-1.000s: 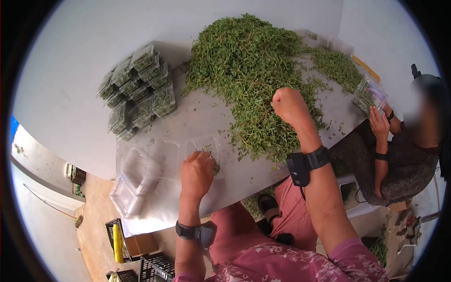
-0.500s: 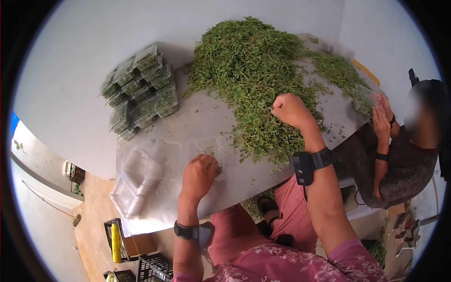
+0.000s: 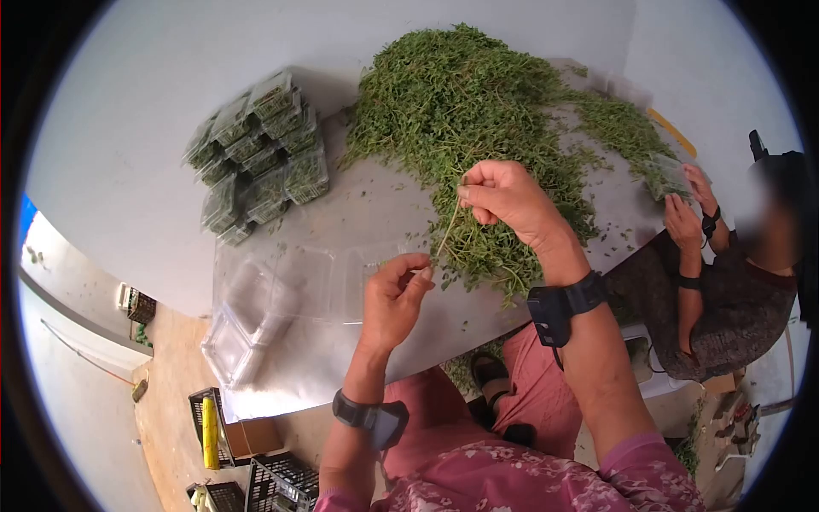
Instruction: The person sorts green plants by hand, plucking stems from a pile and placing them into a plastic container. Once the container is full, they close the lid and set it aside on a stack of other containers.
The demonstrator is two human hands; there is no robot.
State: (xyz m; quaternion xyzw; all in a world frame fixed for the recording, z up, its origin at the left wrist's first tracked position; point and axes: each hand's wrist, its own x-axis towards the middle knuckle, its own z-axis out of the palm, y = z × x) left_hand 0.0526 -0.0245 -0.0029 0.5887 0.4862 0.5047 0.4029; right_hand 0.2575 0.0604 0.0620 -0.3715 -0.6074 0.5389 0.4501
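A thin pale stem (image 3: 448, 229) stretches slantwise between my two hands, above the table. Its lower end is pinched between the thumb and fingers of my left hand (image 3: 394, 299). The upper end is in the closed fingertips of my right hand (image 3: 512, 203), in front of a large heap of leafy green sprigs (image 3: 452, 102). Beside my left hand lies an open clear plastic container (image 3: 317, 277), partly covered by that hand. Further left is a stack of empty clear containers (image 3: 247, 316).
Filled clear boxes (image 3: 264, 154) are stacked at the back left of the grey table (image 3: 367, 200). On the right, a co-worker's hands (image 3: 687, 209) hold a clear box of greens (image 3: 665, 175). Black crates (image 3: 281, 482) stand on the floor at lower left.
My left hand has moved right and up from the open container to the stem. My right hand has shifted left, and a stem now spans both hands.
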